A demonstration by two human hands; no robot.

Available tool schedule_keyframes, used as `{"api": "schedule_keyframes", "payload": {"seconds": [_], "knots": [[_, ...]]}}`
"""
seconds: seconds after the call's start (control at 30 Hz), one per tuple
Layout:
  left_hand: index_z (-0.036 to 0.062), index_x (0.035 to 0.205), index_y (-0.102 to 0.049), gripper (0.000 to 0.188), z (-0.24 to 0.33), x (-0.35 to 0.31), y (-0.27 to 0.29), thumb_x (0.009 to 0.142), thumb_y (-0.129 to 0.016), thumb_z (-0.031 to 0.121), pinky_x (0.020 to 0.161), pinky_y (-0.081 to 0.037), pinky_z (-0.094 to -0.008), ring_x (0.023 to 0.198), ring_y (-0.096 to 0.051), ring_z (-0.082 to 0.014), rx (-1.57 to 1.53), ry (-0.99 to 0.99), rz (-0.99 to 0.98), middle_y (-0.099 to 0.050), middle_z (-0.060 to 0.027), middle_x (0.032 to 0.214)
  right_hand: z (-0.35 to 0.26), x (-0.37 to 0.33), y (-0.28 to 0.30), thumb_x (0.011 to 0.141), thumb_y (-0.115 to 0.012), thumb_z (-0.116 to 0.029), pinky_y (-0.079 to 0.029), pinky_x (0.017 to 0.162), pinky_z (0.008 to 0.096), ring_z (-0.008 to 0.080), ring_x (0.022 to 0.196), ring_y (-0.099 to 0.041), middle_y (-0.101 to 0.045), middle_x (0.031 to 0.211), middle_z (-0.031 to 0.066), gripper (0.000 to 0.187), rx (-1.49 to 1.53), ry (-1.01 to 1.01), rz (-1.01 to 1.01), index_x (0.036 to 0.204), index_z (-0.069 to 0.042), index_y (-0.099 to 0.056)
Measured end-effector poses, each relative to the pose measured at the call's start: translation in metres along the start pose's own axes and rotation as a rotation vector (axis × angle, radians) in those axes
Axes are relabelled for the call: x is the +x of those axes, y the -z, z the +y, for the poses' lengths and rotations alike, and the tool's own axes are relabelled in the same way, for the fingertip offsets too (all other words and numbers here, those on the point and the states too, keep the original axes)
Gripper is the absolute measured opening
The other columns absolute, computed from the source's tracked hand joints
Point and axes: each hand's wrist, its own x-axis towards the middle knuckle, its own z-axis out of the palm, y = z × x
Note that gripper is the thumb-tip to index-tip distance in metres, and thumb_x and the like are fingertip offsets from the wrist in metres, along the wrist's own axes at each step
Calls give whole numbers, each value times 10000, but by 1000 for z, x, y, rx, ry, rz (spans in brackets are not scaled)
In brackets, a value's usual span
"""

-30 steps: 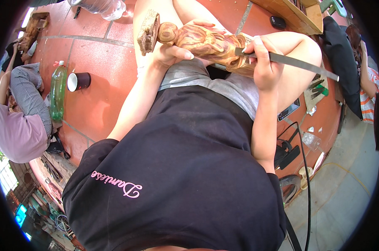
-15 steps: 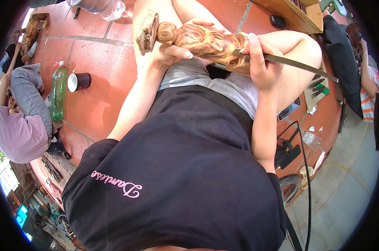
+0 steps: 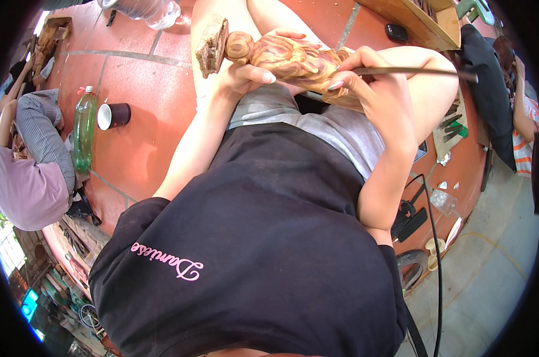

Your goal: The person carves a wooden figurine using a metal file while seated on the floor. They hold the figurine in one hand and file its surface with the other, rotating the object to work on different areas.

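Observation:
A carved wooden figure (image 3: 284, 59) with streaky yellow-brown grain lies across my lap, its rough bark-like base (image 3: 211, 49) toward the left. My left hand (image 3: 241, 78) is wrapped round it near the rounded knob, with the thumb on the near side and fingertips showing beyond. In my right hand (image 3: 383, 89) is a long flat metal file (image 3: 424, 71), pinched between thumb and fingers. The file's free end points right, over my thigh. Its other end is hidden by my right fingers at the figure's right end, so I cannot tell whether it touches the wood.
On the tiled floor at left stand a green bottle (image 3: 84, 128) and a dark mug (image 3: 116, 116). A clear plastic jug (image 3: 150, 12) lies beyond. At right are a cardboard box (image 3: 427, 24), a small black case (image 3: 396, 32), several tools (image 3: 451, 124) and a black cable (image 3: 439, 262). People sit at both sides.
My right hand has turned over, its elbow swinging outward. The file has rolled from showing its flat face to nearly edge-on, and its free end has risen. My left hand and the figure stay put.

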Motion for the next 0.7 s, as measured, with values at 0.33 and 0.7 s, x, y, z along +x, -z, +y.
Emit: {"api": "schedule_keyframes", "payload": {"seconds": [0.33,0.7], "knots": [[-23,1369,-296,862,2,-1,-3,592,-662,53,1111,-300,-410,1291,-408,-322,-5,-7,-17,-420,-233,1366,6,-11,-11,811,-712,-175,-414,519,276,162,525,-535,-565,601,79,235,-276,399,174,691,-5,-603],[-19,1371,-301,875,4,-3,-2,574,-659,28,1101,-317,-402,1281,-420,-315,-1,2,-21,-424,-215,1369,14,-17,-16,811,-722,-143,-379,509,251,123,529,-484,-541,582,43,209,-97,295,232,715,10,-616]]}}
